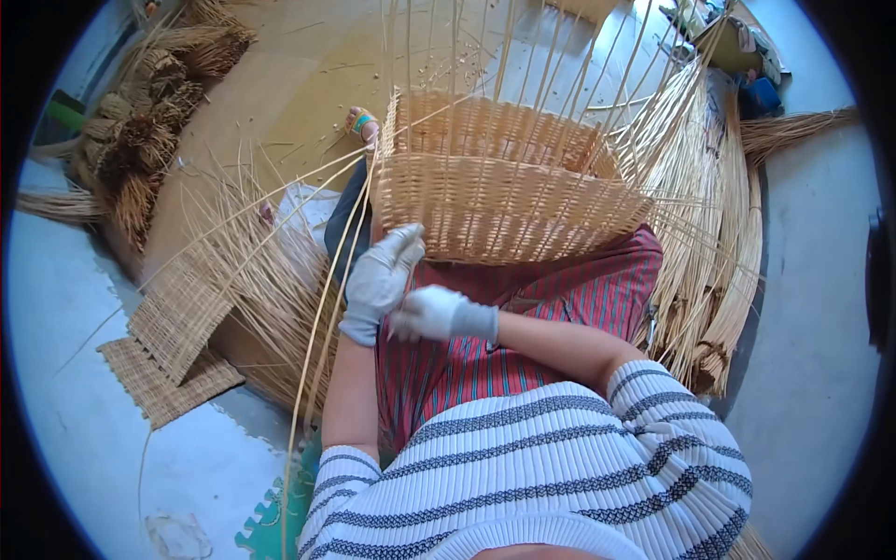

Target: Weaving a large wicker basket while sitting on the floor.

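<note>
A half-woven wicker basket [513, 210] lies tilted across my lap, its long upright stakes [509, 47] rising from the far side. My left hand [378, 275], in a pale glove, is closed at the basket's lower left corner, fingertips against the weave. Just below and to the right, my gloved right hand [434, 313] has its fingers curled close to the left wrist. Motion blurs those fingertips, and whatever they pinch cannot be made out. Several long loose strands [336, 271] trail from the basket's left edge, past my left forearm.
Loose wicker strands [271, 271] spread out on the left, beside two woven panels [177, 373]. Brown bundles [149, 121] lie farther back. A large heap of pale strands [705, 215] flanks my right knee. A green foam mat [280, 513] shows at lower left.
</note>
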Demonstrator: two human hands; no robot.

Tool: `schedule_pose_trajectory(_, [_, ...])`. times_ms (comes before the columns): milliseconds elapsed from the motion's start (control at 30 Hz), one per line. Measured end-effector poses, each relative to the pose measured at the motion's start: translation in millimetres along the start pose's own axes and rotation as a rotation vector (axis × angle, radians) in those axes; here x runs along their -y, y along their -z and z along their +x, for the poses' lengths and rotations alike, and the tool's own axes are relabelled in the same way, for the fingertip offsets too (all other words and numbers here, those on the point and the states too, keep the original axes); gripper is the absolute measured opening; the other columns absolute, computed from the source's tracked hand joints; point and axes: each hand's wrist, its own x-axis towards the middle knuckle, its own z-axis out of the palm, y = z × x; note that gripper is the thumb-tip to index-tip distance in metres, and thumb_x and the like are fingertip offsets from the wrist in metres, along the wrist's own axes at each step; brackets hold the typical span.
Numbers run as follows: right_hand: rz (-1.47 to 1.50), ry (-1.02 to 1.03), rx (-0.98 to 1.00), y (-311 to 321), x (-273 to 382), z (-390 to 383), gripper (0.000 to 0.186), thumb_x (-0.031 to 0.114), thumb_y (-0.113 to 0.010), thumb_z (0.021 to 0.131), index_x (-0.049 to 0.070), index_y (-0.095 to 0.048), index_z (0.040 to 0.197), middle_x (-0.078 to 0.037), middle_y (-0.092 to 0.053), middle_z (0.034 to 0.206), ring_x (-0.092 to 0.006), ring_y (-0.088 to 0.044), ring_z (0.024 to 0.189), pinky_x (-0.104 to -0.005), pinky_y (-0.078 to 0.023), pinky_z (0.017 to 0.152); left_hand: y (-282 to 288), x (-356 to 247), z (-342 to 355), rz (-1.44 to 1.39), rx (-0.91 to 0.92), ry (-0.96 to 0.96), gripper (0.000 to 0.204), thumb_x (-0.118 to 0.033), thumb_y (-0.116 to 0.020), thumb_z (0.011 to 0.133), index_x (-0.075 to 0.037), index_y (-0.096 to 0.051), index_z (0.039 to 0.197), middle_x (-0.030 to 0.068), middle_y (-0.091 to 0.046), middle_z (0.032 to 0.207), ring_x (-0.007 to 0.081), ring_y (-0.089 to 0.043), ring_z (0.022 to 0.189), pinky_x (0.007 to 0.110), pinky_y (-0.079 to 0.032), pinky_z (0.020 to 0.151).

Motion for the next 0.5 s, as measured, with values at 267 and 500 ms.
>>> schedule_pose_trajectory(267, [-0.421,0.004,0.025,-7,22,18,0.028,0.032,-0.058,0.090,0.013,-0.074,0.079,-0.009,-0.074,0.080,-0.0286,-0.072,0.076,-0.0404,-0.057,0.074,19,3,-63,-0.516,-0.092,0.061,0.050,-0.029,-0.054,0.104,0.002,-0.046,0.143,0.0091,-0.066,0.117,0.0163,-0.062,0.109,0.032,-0.045,0.103])
schedule_pose_trajectory(500, [-0.546,-0.053,-0.150,7,24,23,0.026,0.037,-0.058,0.092,0.015,-0.072,0.095,-0.014,-0.071,0.086,-0.0345,-0.070,0.083,-0.0454,-0.056,0.076,17,108,-75,-0.200,-0.534,0.156,0.020,-0.016,-0.051,0.102,-0.004,-0.064,0.110,0.0019,-0.059,0.072,0.0108,-0.058,0.066,0.026,-0.050,0.066])
